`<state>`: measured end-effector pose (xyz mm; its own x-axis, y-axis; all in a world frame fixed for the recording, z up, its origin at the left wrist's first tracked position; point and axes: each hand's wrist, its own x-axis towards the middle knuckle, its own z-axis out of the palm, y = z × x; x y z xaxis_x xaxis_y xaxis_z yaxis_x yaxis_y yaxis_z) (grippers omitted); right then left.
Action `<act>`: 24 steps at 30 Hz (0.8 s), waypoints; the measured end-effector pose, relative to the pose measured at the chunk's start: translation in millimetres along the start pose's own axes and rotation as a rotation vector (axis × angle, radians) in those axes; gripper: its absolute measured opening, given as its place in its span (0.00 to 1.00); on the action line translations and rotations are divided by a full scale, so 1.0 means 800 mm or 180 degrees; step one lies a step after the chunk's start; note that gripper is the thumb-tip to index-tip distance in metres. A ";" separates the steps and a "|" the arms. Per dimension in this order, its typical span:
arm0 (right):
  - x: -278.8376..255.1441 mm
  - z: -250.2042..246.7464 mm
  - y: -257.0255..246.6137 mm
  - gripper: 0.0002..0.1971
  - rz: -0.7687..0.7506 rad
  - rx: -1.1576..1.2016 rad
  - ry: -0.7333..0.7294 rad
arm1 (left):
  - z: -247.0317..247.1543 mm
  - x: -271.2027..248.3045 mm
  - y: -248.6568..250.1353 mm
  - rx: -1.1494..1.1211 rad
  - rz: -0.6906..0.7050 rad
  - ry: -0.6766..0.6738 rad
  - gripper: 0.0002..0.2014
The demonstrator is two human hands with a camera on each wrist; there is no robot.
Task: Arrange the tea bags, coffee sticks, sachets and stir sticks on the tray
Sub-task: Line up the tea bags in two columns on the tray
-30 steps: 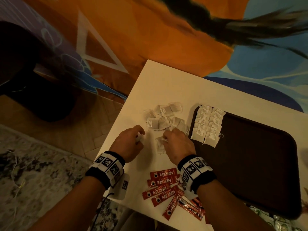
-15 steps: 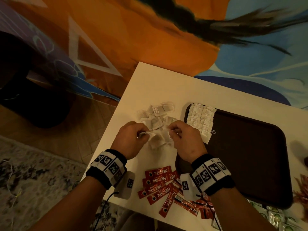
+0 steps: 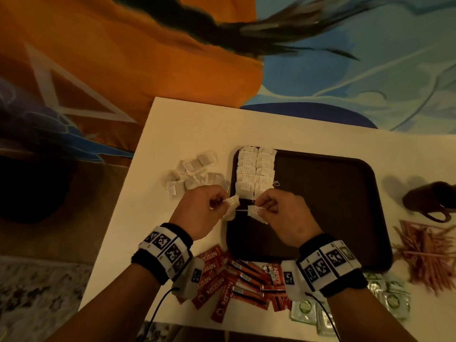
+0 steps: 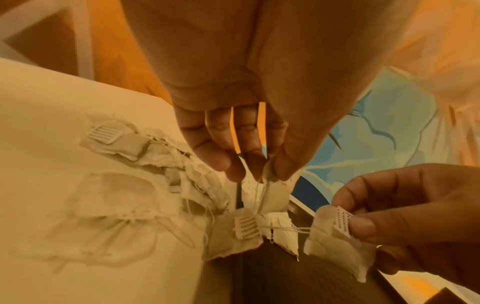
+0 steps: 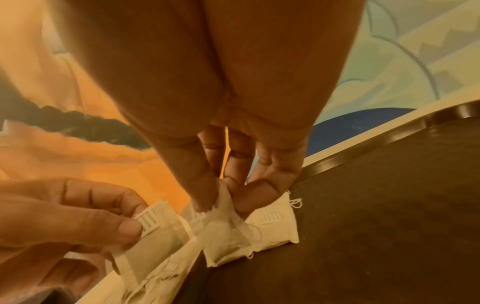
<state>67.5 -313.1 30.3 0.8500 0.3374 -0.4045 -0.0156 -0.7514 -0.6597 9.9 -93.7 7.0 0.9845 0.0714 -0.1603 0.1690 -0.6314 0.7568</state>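
Each hand pinches one tea bag above the brown tray's [image 3: 320, 218] near-left corner: left hand [image 3: 199, 211], right hand [image 3: 283, 213]. The two neat tea-bag rows [image 3: 255, 171] end just beyond the fingertips.

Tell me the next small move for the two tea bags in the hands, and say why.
Probably set each bag down at the near end of the two tea bag columns on the tray. The left hand pinches one tea bag and the right hand pinches another, both above the tray's near-left part. A thin string seems to run between them, so easing them apart first may help.
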 end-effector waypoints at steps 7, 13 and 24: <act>-0.010 -0.015 0.020 0.15 -0.0043 0.0017 -0.0047 | 0.011 0.010 0.007 0.0084 0.0057 -0.0185 0.02; -0.013 -0.025 0.030 0.20 0.0068 -0.0039 -0.0333 | 0.019 0.020 0.008 0.0397 0.0378 -0.0496 0.01; -0.007 -0.018 0.046 0.15 0.0212 -0.0119 -0.0566 | 0.012 0.012 -0.004 0.1250 0.0046 -0.1424 0.07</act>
<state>69.9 -350.6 17.2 0.7413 0.3787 -0.5541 -0.0464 -0.7947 -0.6052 18.5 -98.4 -3.1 0.8567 -0.2176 -0.4677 0.0417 -0.8744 0.4833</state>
